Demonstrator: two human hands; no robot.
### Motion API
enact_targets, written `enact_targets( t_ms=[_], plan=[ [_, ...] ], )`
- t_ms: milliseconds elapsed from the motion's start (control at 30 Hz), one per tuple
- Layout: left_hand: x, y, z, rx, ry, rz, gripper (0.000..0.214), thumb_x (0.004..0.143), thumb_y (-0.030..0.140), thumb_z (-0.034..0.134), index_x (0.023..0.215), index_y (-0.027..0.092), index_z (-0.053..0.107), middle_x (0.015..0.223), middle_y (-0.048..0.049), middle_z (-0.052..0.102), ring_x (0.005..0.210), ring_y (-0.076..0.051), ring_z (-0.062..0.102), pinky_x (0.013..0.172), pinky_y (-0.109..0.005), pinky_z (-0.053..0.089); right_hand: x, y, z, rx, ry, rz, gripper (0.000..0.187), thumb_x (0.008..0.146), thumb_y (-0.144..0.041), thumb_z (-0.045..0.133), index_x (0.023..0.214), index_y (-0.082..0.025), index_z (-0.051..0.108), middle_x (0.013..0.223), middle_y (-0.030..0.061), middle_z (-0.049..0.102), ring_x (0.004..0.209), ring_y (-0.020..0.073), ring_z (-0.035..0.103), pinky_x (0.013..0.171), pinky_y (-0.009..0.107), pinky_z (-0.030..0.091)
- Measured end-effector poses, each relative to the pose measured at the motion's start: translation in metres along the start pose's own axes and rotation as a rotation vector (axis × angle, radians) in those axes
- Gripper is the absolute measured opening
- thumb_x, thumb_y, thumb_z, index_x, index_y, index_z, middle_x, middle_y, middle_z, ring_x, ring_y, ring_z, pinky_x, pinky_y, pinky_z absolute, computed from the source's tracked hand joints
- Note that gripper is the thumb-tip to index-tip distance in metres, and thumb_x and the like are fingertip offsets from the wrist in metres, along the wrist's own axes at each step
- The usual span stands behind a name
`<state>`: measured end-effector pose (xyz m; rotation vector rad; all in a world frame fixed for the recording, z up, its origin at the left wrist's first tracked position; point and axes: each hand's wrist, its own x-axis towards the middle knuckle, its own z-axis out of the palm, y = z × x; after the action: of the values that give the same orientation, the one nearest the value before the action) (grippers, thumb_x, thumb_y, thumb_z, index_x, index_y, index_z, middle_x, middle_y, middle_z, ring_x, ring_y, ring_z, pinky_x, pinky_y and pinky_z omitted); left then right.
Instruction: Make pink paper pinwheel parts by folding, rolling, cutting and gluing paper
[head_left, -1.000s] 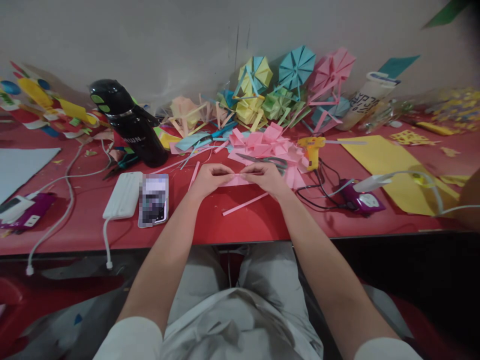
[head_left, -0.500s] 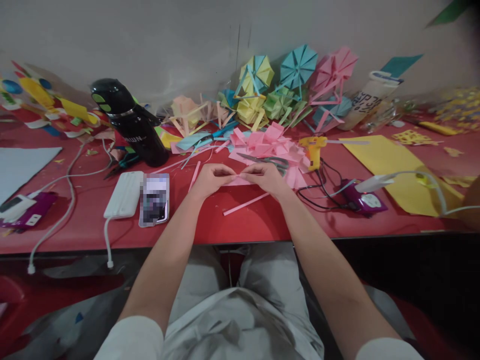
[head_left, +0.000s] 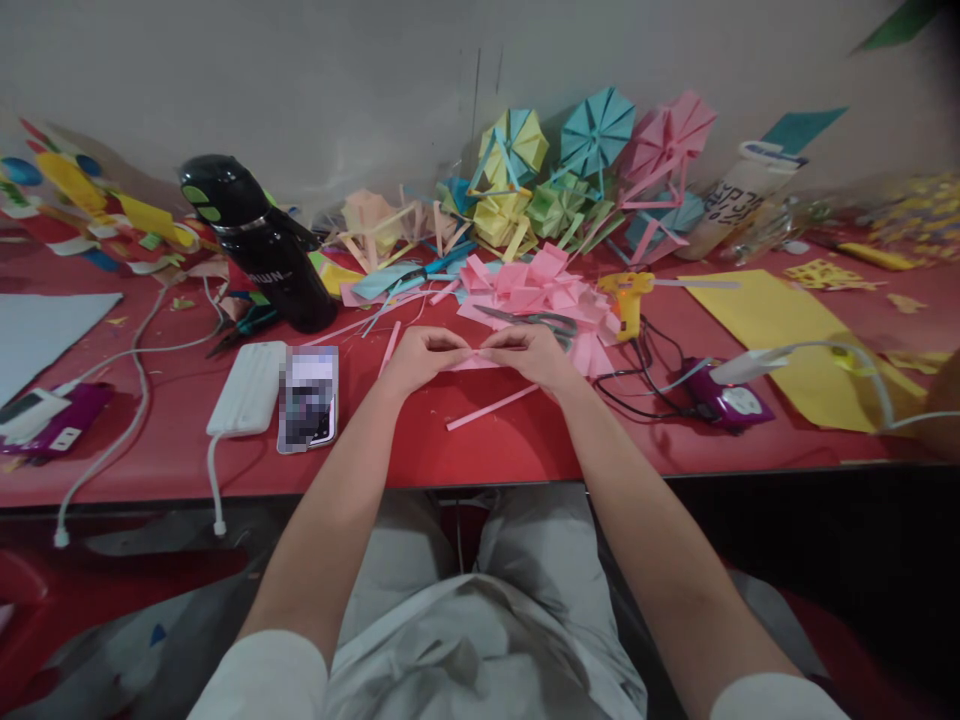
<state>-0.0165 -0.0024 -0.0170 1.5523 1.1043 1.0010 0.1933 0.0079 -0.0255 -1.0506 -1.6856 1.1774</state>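
Both my left hand (head_left: pixel 429 354) and my right hand (head_left: pixel 526 352) pinch a small piece of pink paper (head_left: pixel 475 362) between thumbs and fingers, just above the red table. The fingers cover much of the paper, so its folds are hard to make out. Right behind my hands lies a heap of folded pink paper pieces (head_left: pixel 551 280), with scissors (head_left: pixel 536 319) resting across its front. One pink paper strip (head_left: pixel 491 408) lies on the table below my right hand, and another pink strip (head_left: pixel 390 347) is beside my left hand.
A black bottle (head_left: pixel 262 250), a white power bank (head_left: pixel 248 388) and a phone (head_left: pixel 310 398) stand or lie to the left. On the right are a yellow glue gun (head_left: pixel 630 300), a purple power socket (head_left: pixel 727 395) with cables, and yellow paper (head_left: pixel 799 350). Paper umbrellas (head_left: pixel 598 132) line the wall.
Almost nothing differs. Both hands keep their pinch on the pink paper in the same place, with at most a tiny shift of the fingers.
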Motion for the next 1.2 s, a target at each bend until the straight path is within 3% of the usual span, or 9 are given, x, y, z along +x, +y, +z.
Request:
enact_targets(
  t_ms=[333,533,767,1200],
  plan=[
    [-0.0010,0.0024,0.0037,0.042,0.034,0.083,0.034,0.063,0.047,0.085,0.075,0.016,0.077,0.080,-0.0073,0.077,0.076,-0.019,0.070,0.078,-0.032,0.056,-0.0019,-0.0039,0.0002,-0.035,-0.010,0.026,0.025,0.072,-0.041,0.078,0.079,-0.017,0.079,0.070,0.0037,0.071,0.062,0.0142,0.058,0.060,0.029,0.047],
    [-0.0015,0.0034,0.0011,-0.016,0.035,-0.025,0.040,0.063,0.052,0.083,0.077,0.015,0.077,0.073,-0.0058,0.074,0.066,-0.017,0.066,0.064,-0.030,0.055,-0.0012,-0.0029,0.0003,-0.031,0.013,-0.004,0.024,0.071,-0.041,0.078,0.080,-0.018,0.079,0.076,0.0045,0.074,0.067,0.0153,0.061,0.063,0.029,0.049],
    [-0.0021,0.0041,0.0007,0.002,0.036,-0.003,0.032,0.064,0.045,0.083,0.074,0.015,0.076,0.071,-0.0056,0.074,0.065,-0.017,0.065,0.064,-0.029,0.054,-0.0014,-0.0018,-0.0002,-0.037,0.013,-0.001,0.022,0.071,-0.039,0.079,0.079,-0.019,0.079,0.076,0.0042,0.074,0.067,0.0156,0.062,0.065,0.030,0.050],
    [-0.0008,0.0005,0.0014,0.062,0.025,0.093,0.031,0.065,0.045,0.083,0.075,0.017,0.077,0.078,-0.0070,0.077,0.075,-0.020,0.069,0.077,-0.032,0.056,-0.0033,-0.0046,-0.0001,0.045,-0.049,0.049,0.030,0.071,-0.047,0.080,0.078,-0.018,0.077,0.067,0.0036,0.071,0.062,0.0149,0.061,0.062,0.029,0.051]
  ],
)
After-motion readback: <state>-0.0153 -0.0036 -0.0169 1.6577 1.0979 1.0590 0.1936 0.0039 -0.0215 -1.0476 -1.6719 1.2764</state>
